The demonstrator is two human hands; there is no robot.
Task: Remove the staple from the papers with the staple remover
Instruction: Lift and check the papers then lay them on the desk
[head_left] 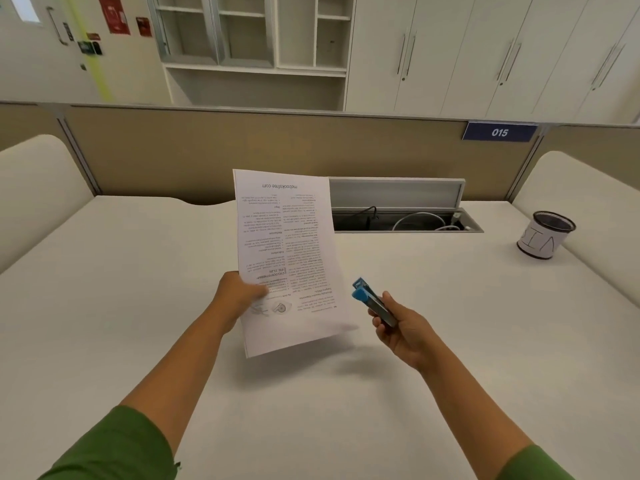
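Observation:
My left hand point(239, 294) grips the printed papers point(287, 251) by their left edge and holds them tilted above the white desk point(138, 306), text upside down to me. My right hand point(401, 327) is closed around a blue and grey staple remover point(372, 299), whose blue jaws point up-left toward the papers' right edge, a short gap away from the sheet. I cannot make out the staple itself.
An open cable tray point(405, 216) with wires lies in the desk behind the papers. A black mesh cup wrapped in paper point(545, 235) stands at the right. Beige partition walls point(242, 150) close off the back and sides.

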